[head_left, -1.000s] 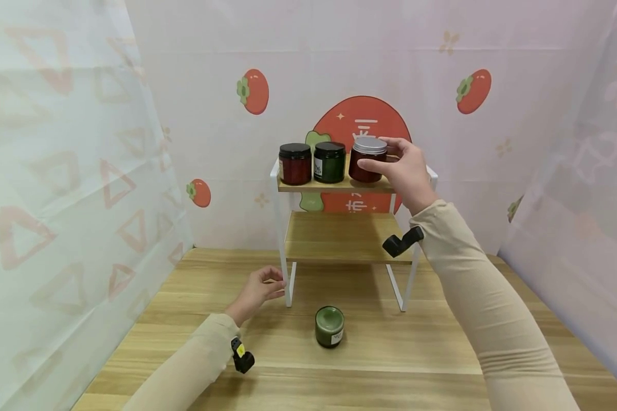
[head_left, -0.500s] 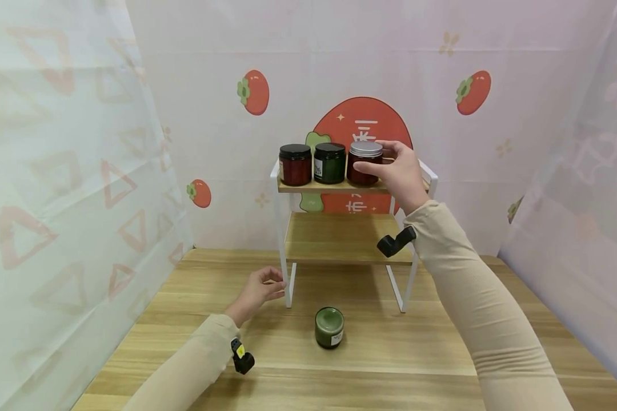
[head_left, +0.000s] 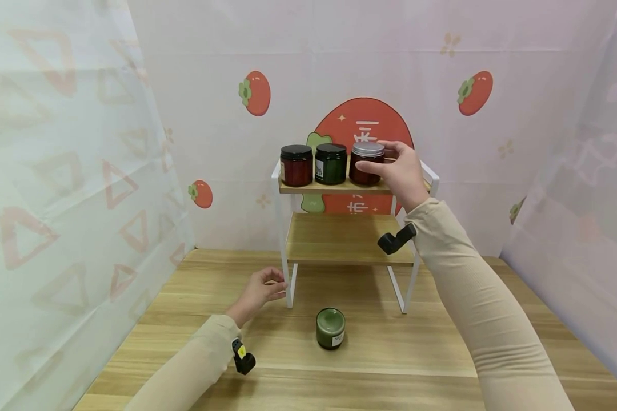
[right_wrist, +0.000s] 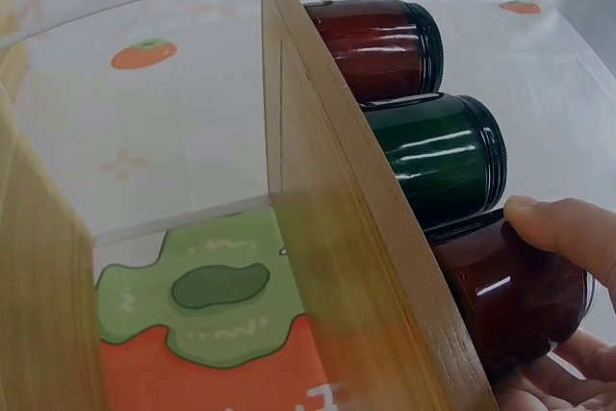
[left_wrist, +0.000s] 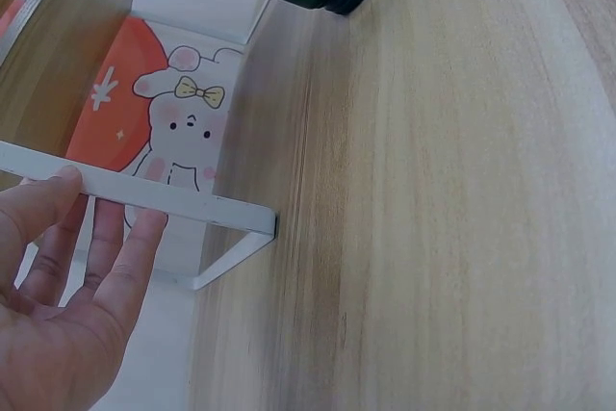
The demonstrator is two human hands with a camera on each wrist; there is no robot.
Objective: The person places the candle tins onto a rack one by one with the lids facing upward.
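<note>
Silver-lidded jar (right_wrist: 500, 286), round, glossy, dark red, its inside hidden: your half-curled right hand (head_left: 403, 172) grips it; your left hand (head_left: 257, 291) loosely pinches the flat white shelf leg (left_wrist: 212, 207).

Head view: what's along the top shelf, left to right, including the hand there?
Round red jar with a black lid → round green jar with a black lid → round red-brown jar with a silver-coloured lid → the person's right hand, gripping that last jar.

2 arms (head_left: 480, 302) outstretched | left grip (head_left: 257, 292) low, pinching | right grip (head_left: 404, 171) higher, thumb and fingers curled
</note>
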